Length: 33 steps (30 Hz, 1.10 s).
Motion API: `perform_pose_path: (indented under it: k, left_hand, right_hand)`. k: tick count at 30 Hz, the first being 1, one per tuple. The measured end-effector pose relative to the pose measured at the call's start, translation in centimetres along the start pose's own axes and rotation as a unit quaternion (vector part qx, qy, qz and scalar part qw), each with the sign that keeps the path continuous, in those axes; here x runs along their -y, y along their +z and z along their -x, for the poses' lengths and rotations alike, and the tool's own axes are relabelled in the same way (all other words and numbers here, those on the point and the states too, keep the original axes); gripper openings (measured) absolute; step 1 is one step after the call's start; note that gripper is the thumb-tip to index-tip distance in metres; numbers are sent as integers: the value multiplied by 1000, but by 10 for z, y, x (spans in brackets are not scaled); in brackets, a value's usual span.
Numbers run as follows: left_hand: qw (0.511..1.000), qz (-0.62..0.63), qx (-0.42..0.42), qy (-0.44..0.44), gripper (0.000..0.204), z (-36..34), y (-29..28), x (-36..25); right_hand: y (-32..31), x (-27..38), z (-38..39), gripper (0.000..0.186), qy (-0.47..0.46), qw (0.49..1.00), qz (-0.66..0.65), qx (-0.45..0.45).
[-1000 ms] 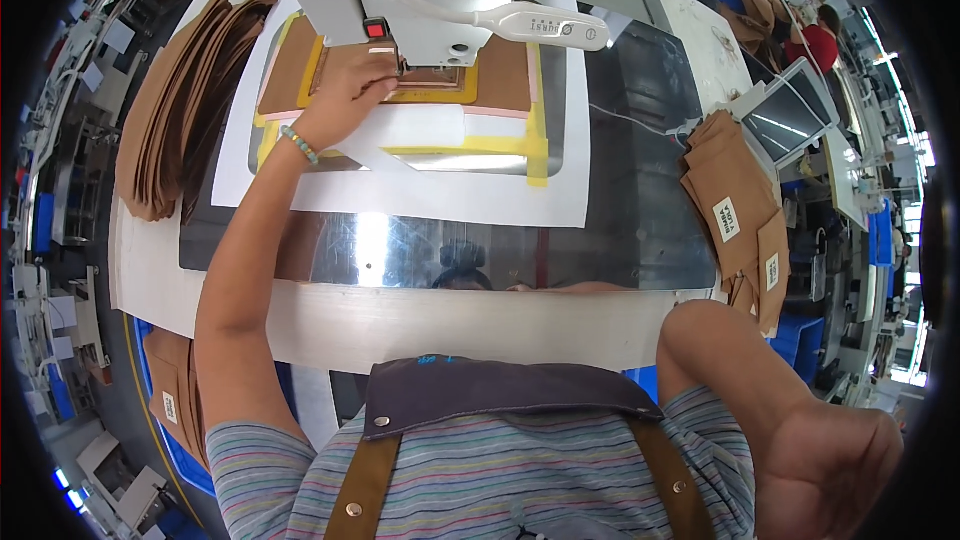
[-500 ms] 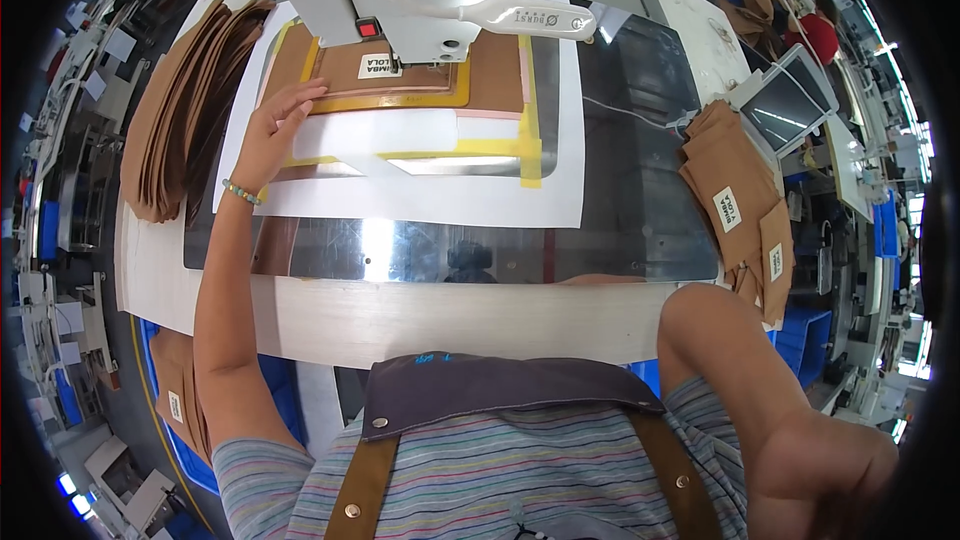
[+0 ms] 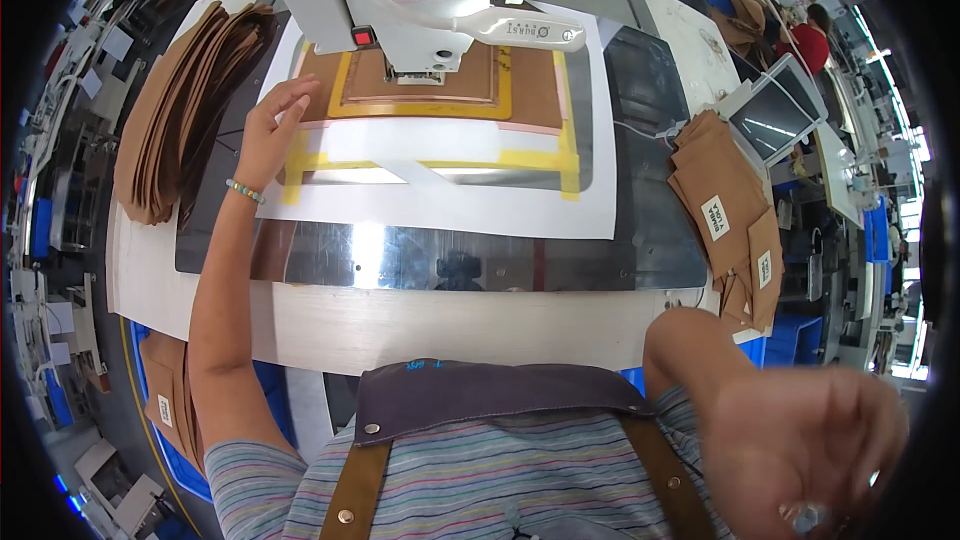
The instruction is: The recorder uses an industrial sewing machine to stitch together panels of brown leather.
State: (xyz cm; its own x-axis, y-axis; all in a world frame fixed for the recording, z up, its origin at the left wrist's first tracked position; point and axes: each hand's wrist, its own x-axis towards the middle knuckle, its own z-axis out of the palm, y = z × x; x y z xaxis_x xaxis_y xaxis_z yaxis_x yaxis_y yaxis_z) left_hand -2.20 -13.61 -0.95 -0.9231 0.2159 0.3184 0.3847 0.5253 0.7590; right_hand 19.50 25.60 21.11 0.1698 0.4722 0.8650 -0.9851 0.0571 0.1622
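Note:
My left hand (image 3: 272,130) reaches in with fingers stretched out, open, at the left edge of a white template sheet (image 3: 480,215). Whether its fingertips touch the sheet or hover over it I cannot tell. Edged with yellow tape, the template carries a brown fabric piece (image 3: 535,105) framed by a yellow plate (image 3: 420,112). A sewing machine head (image 3: 410,15) comes down over that piece and hides part of it. Raised at the lower right, close to me, is my right hand (image 3: 810,440); its fingers are smeared by motion, with a small shiny spot near them.
A folded stack of brown pieces (image 3: 180,120) lies left of the template. More brown pieces with white labels (image 3: 725,210) are piled at the right, beside a tilted screen (image 3: 775,115). A dark shiny plate (image 3: 480,260) covers the table middle. A blue bin (image 3: 275,410) stands below left.
The template with its yellow plate and brown piece has shifted right under the machine head. My right hand has moved and turned at the lower right. My left hand stays nearly in place.

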Motion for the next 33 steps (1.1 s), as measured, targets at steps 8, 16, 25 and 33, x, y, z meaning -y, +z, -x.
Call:
perform_pose_path:
  k: [8, 16, 25, 33]
  left_hand:
    - [965, -261, -6, 32, 36, -52, 40, 19]
    - [963, -264, 9, 46, 25, -79, 105, 4]
    - [978, -128, -141, 83, 23, -77, 131, -5]
    - [915, -390, -84, -65, 24, -93, 82, 23]
  right_hand:
    - [-81, -71, 147, 49, 310, 717, 263, 567]
    - [-104, -96, 200, 46, 331, 599, 353, 638]
    - [-120, -91, 197, 45, 326, 607, 331, 645]
    - [-117, -80, 205, 43, 278, 597, 348, 667]
